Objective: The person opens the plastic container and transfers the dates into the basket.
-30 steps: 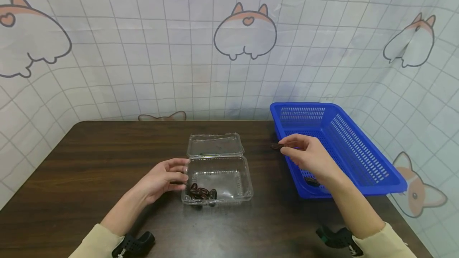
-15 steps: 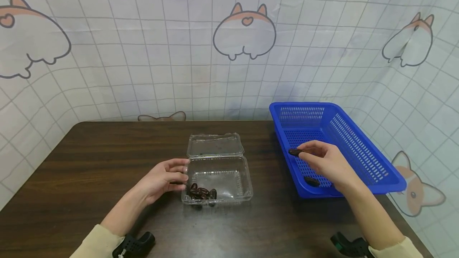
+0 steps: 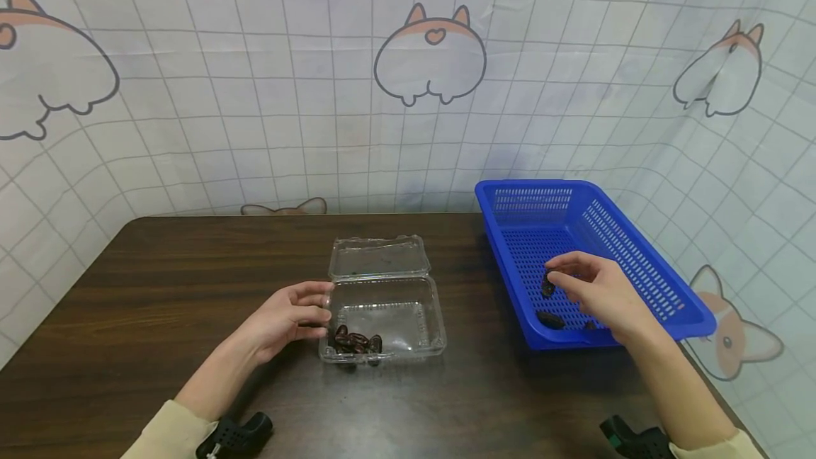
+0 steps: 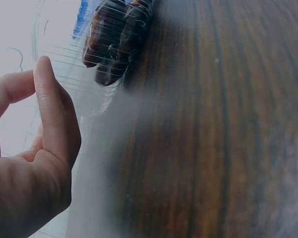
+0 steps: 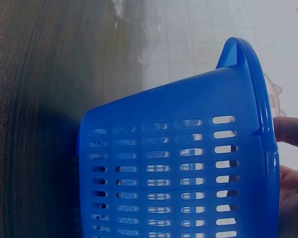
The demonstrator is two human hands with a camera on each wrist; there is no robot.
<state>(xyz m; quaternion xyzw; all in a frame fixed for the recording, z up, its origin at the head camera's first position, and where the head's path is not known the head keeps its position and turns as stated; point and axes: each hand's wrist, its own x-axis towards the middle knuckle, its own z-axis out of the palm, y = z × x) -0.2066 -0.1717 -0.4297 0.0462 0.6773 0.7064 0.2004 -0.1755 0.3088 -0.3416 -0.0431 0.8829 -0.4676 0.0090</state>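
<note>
My right hand (image 3: 599,292) is over the near part of a blue plastic basket (image 3: 503,261). Its thumb and fingertips pinch a dark brown date (image 3: 547,285), which points downward. Another date (image 3: 550,319) lies on the basket floor, and one more shows partly beside my wrist. My left hand (image 3: 290,321) rests with loosely extended fingers against the left side of a clear plastic clamshell box (image 3: 408,317). Several dates (image 3: 357,342) sit bunched in the box's near left corner. The right wrist view shows mostly the basket's slotted wall (image 5: 179,163), which hides the fingertips.
The box's clear lid (image 3: 381,258) is folded back toward the far edge of the dark wooden table (image 3: 191,268). A patterned white wall cloth (image 3: 255,91) hangs behind the table and along its right side, close to the basket.
My right hand has carried the date from the basket's left rim rightward into the basket, and the date has turned from level to pointing down. The left hand stays at the box.
</note>
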